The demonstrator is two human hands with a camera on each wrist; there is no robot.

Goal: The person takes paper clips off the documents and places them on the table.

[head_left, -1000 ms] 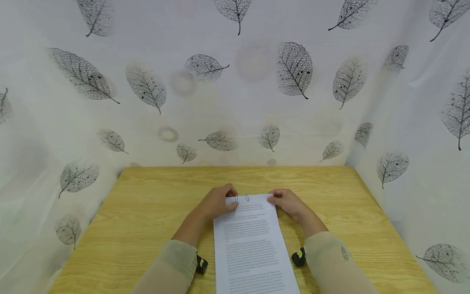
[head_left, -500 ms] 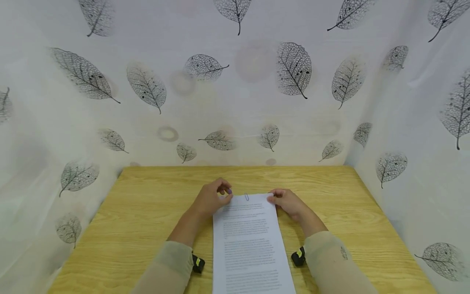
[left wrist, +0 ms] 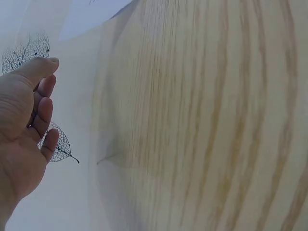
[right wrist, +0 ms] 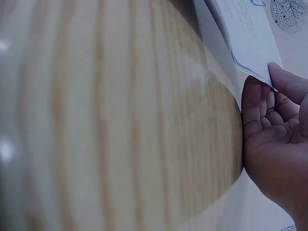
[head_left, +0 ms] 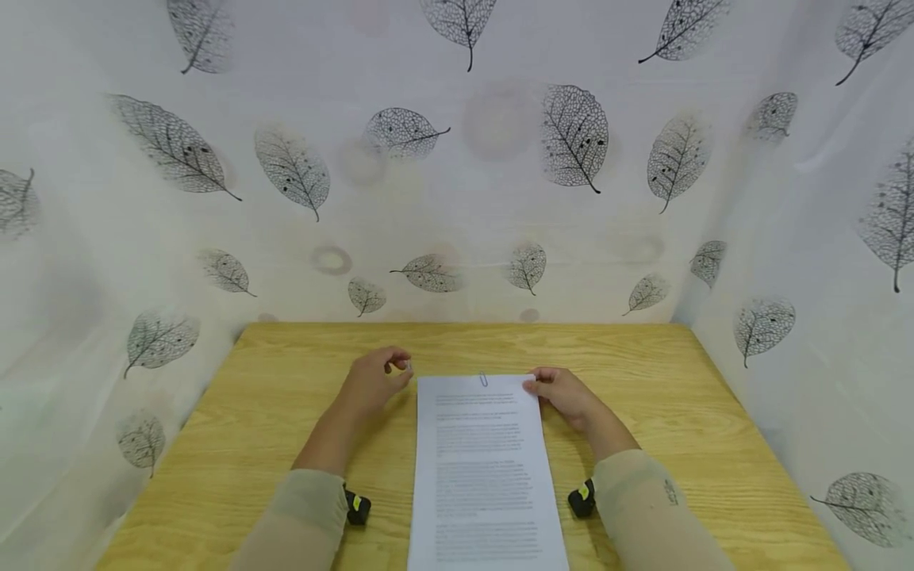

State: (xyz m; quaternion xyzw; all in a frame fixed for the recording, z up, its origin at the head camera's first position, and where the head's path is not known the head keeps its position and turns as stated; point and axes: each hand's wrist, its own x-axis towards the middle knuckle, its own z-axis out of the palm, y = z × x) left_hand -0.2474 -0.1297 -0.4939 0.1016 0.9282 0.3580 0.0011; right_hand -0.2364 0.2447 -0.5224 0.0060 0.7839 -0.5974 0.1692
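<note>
A stack of printed paper sheets (head_left: 474, 460) lies lengthwise in front of me. One paper clip (head_left: 483, 381) sits on the middle of its far edge. My right hand (head_left: 564, 392) pinches the stack's far right corner; in the right wrist view the thumb (right wrist: 288, 84) lies on top, with curled fingers beneath the sheets (right wrist: 250, 41). Off the stack's far left corner, my left hand (head_left: 371, 385) pinches a small pale paper clip (head_left: 409, 365) between thumb and fingertips. In the left wrist view its thumb (left wrist: 38, 70) and curled fingers show, the clip itself hidden.
The wood-grain table (head_left: 286, 412) spreads on both sides of the sheets. A white leaf-print curtain (head_left: 457, 198) encloses its back and sides. Black wrist cameras (head_left: 359, 507) sit at both cuffs.
My left hand has drawn a second paper clip off the far edge and moved left, away from the sheets. The right hand keeps its grip on the corner.
</note>
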